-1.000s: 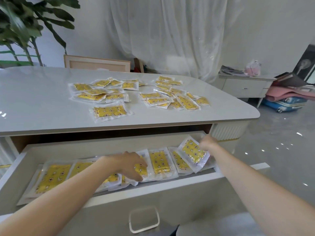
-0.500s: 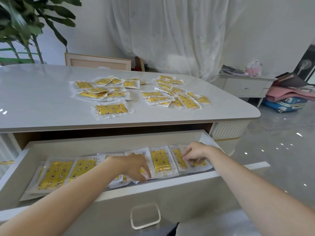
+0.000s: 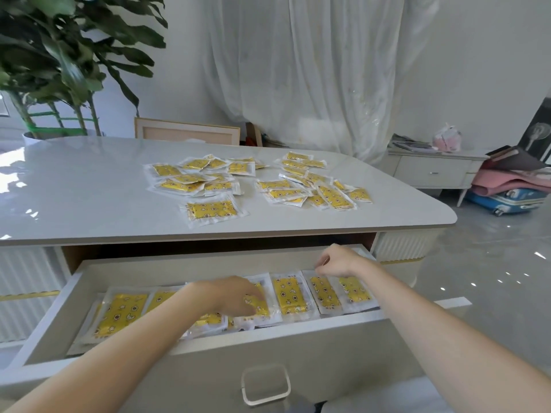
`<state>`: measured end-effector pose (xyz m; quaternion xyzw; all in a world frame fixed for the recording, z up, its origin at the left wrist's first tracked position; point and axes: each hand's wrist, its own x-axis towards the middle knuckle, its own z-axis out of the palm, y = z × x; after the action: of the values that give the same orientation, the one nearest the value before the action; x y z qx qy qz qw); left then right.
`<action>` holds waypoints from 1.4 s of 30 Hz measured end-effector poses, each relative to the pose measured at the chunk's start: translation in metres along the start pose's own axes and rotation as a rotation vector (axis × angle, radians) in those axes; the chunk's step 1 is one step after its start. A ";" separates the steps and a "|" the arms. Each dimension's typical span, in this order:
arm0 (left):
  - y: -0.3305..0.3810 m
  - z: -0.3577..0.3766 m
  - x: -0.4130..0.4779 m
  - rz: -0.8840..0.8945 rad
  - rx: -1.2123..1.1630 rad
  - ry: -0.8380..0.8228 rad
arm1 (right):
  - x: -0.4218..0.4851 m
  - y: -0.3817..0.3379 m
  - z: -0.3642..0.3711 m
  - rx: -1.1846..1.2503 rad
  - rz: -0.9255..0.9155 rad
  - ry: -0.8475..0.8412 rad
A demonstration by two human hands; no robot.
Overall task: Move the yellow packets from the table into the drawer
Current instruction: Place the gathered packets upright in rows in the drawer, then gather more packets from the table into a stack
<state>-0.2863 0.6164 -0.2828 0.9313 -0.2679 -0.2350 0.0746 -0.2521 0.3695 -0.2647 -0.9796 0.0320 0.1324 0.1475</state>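
Note:
Several yellow packets lie on the white table (image 3: 89,204): a left cluster (image 3: 193,180), a right cluster (image 3: 310,189) and a single packet (image 3: 213,210) nearer the front edge. Below, the open drawer (image 3: 268,332) holds a row of packets, among them a far-left packet (image 3: 122,311), a middle packet (image 3: 289,293) and a right-end packet (image 3: 354,290). My left hand (image 3: 235,296) rests with bent fingers on the packets in the middle of the row. Over the back edge of the right-hand packets hovers my right hand (image 3: 337,262), loosely curled and holding nothing.
A handle (image 3: 265,386) sits on the drawer front. A chair back (image 3: 186,132) and a leafy plant (image 3: 59,70) stand behind the table. To the right are a low sideboard (image 3: 432,171), a blue suitcase (image 3: 507,201) under pink cloth, and glossy floor.
My right hand laid its tilted packet flat at the right end of the drawer row, let go and lifted slightly. My left hand stayed on the middle packets.

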 end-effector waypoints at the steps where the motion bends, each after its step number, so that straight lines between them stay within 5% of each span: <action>1: -0.002 -0.003 -0.005 -0.009 -0.014 0.023 | -0.004 -0.009 -0.006 0.016 -0.030 0.001; 6: -0.017 -0.029 -0.043 -0.064 -0.069 0.225 | -0.022 -0.064 -0.035 0.156 -0.169 -0.018; 13: -0.058 -0.075 -0.089 -0.168 -0.175 0.580 | -0.021 -0.157 -0.059 0.313 -0.377 0.180; 17: -0.080 -0.082 -0.097 -0.235 -0.252 0.734 | -0.007 -0.186 -0.047 0.234 -0.421 0.091; 20: -0.094 -0.081 -0.098 -0.291 -0.255 0.763 | 0.010 -0.197 -0.036 0.128 -0.420 0.059; 27: -0.097 -0.078 -0.076 -0.395 -0.120 0.868 | 0.038 -0.199 -0.051 0.539 -0.456 0.062; 32: -0.096 -0.082 -0.059 -0.323 -0.028 0.770 | 0.069 -0.159 -0.067 0.202 -0.369 0.371; 37: -0.089 -0.082 -0.043 -0.329 0.010 0.726 | 0.099 -0.114 -0.058 -0.138 -0.165 0.283; 42: -0.090 -0.083 -0.041 -0.351 -0.003 0.728 | 0.089 -0.110 -0.041 -0.151 -0.221 0.269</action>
<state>-0.2357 0.7153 -0.2172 0.9852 -0.0605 0.1009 0.1247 -0.1448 0.4604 -0.2202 -0.9943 -0.0664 -0.0147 0.0816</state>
